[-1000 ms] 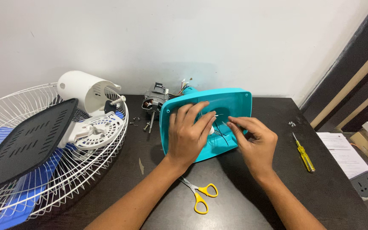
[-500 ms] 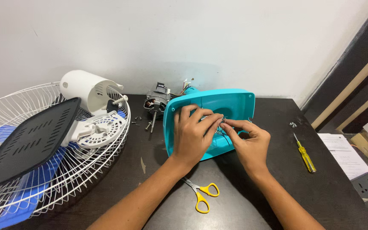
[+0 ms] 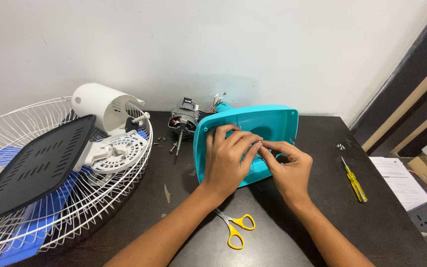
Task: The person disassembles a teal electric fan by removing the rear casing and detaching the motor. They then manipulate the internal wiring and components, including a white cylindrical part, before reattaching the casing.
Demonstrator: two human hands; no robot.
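Note:
A teal plastic fan base (image 3: 268, 123) lies upturned in the middle of the dark table (image 3: 386, 217). My left hand (image 3: 226, 160) rests flat on its inner face, fingers spread toward the middle. My right hand (image 3: 287, 165) pinches something small at the same spot, fingertips meeting those of the left; what it pinches is hidden. Behind the base lies the fan motor (image 3: 183, 121) with its shaft pointing forward and coloured wires showing at the base's top edge.
Yellow-handled scissors (image 3: 235, 228) lie near my forearms. A yellow screwdriver (image 3: 355, 180) and small screws (image 3: 340, 146) lie at right. At left, a white wire fan guard (image 3: 35, 217) holds a blue blade, black panel (image 3: 30, 165) and white housings (image 3: 105, 106). Papers and a power strip sit far right.
My hands have drawn closer together over the middle of the teal base, the right fingertips now pinching by the left fingers. The view has shifted slightly.

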